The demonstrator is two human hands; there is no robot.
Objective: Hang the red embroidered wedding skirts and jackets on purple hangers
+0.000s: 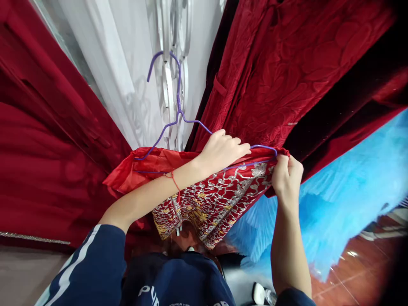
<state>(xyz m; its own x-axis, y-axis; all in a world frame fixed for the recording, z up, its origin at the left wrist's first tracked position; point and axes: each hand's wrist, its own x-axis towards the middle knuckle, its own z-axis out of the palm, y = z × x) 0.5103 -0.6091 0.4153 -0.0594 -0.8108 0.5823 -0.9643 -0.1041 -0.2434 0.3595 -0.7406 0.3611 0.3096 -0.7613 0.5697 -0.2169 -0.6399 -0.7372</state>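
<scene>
A red garment (213,195) with silver and gold embroidery hangs over a purple wire hanger (178,114). The hanger's hook sits on a white ornate rail or frame above. My left hand (223,149) lies across the top middle of the garment, its fingers curled over the fabric and the hanger's wire. My right hand (286,172) pinches the garment's right corner at the end of the hanger. A thin red string circles my left wrist.
Dark red velvet garments (287,72) hang at upper right, more red cloth (44,161) at left. White sheer fabric (127,76) hangs behind the hanger. A fluffy blue tulle skirt (357,178) fills the right. Reddish floor tiles (360,272) show at lower right.
</scene>
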